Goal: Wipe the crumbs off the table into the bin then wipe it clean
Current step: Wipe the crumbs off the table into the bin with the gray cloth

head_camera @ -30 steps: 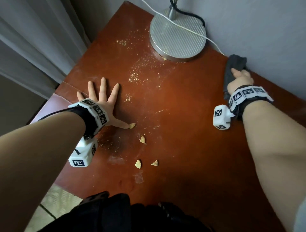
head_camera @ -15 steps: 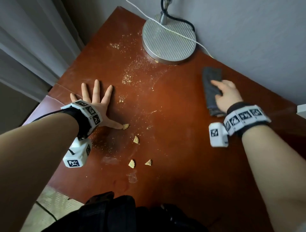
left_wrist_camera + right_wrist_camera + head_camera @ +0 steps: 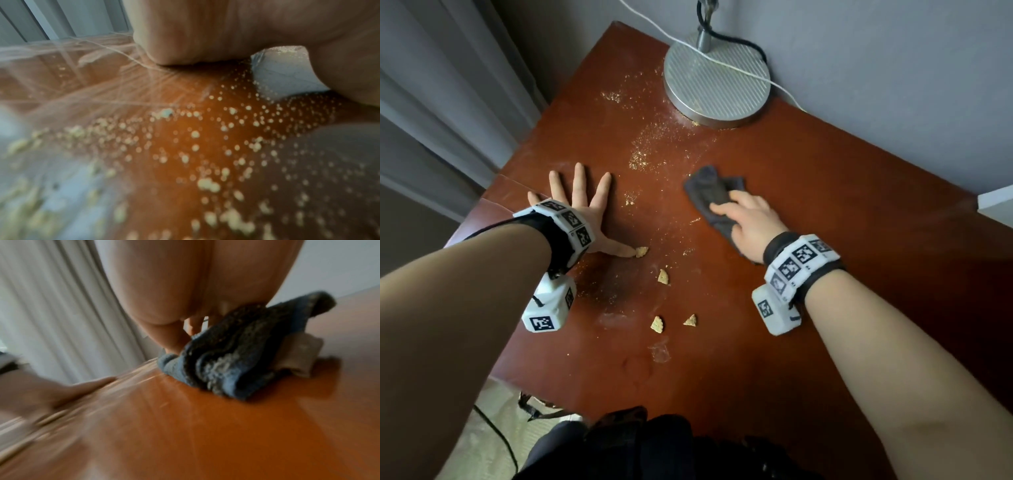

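A head-worn camera looks down on a reddish-brown wooden tabletop set against a grey wall, with both bare forearms reaching in from the near edge. The left hand lies flat on the left side of the tabletop, palm down, fingers spread wide and holding nothing; its thumb tip touches a small cracker piece. Three more cracker pieces lie nearer the person: one just below the thumb and two side by side lower down. Fine crumbs are scattered in a band from beside the left hand up to a round ribbed metal lamp base at the far edge, which has a white cable lying across it. The right hand presses down on a crumpled dark grey cloth near the middle of the tabletop, fingers extended over it; the cloth sticks out beyond the fingertips toward the crumbs. The right wrist view, blurred, shows the bunched cloth under the palm, with a pale tag at its edge. The left wrist view is out of focus, showing crumbs speckling the wood. Grey curtains hang to the left
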`<state>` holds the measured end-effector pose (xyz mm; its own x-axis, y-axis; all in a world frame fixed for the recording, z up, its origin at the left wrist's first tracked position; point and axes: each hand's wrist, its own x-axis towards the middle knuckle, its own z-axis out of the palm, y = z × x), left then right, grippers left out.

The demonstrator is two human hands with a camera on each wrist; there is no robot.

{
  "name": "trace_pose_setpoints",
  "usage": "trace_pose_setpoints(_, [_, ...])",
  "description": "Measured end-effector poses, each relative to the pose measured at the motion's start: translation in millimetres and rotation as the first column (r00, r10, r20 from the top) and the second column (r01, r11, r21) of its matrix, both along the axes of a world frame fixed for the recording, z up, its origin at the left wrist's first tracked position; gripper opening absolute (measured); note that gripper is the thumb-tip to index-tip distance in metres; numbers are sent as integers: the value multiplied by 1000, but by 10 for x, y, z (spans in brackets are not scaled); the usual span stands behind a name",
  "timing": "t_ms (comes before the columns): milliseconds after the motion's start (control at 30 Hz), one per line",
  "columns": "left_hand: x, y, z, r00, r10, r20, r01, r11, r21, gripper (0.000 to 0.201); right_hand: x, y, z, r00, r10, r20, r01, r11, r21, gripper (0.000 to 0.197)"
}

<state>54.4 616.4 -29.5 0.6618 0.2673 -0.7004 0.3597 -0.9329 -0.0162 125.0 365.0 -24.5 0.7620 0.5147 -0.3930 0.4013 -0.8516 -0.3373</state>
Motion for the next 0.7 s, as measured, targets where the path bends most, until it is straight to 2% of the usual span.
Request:
trace_pose_setpoints(133, [-16,21,15,999,-26,26,26,1000,-2,143,-449,129,3,989,141,-39,-140,990,18,47])
trace_pose_setpoints(233, [-140,73,24,995,-86,53,87,996,-33,132,-727,85,35,978,143,-150,-144,990,0,46])
trace_pose_setpoints(300, [-258,160,11,982,-172,82,175,984,-43,117,-849,4,89,993,-34,-114,40,998,53,46])
trace_pose_setpoints(333, [-339,223,8,975,-204,90,210,976,-56,109,-894,-49,108,978,-197,-61,202,975,91,46])
trace_pose_setpoints(400, [-548,375,-5,956,-274,103,282,957,-70,99,-1019,-137,98,850,-524,56,519,851,84,46])
trace_pose_setpoints(467, [-783,555,-40,916,-381,123,390,920,-51,94,-1242,-98,51,708,-700,97,705,708,-42,47])
trace_pose_setpoints(533, [-1012,749,-77,860,-490,141,497,867,-21,92,-1521,74,-23,627,-773,90,778,620,-100,50])
trace_pose_setpoints(633, [-1316,1033,-120,808,-576,127,579,815,12,92,-1840,453,-114,545,-835,74,838,546,-13,50])
trace_pose_setpoints(700, [-1476,1212,-128,789,-603,116,605,796,20,95,-1998,759,-169,532,-845,63,845,534,36,50])
